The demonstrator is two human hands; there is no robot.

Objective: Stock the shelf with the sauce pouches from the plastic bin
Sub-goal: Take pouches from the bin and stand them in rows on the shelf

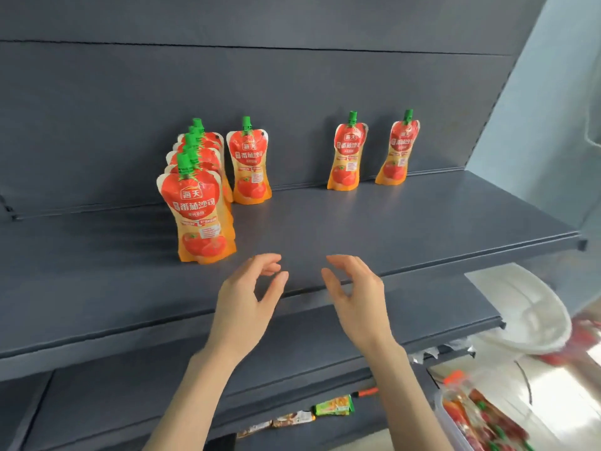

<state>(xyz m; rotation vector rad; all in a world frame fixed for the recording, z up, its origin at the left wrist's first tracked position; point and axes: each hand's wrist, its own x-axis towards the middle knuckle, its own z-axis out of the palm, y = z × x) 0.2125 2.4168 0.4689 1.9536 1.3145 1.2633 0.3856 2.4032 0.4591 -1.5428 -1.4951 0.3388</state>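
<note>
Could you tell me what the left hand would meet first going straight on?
Likely the back panel: the left hand aims over bare shelf, just right of the second pouch; depth is unclear.

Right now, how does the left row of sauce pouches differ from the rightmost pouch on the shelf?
The left row is several pouches deep, running from the back toward the front of the shelf; the rightmost pouch stands alone at the back. The left row's front pouch stands straight; the rightmost pouch appears tilted rightward. Both share the red-orange tomato print and green caps.
</note>
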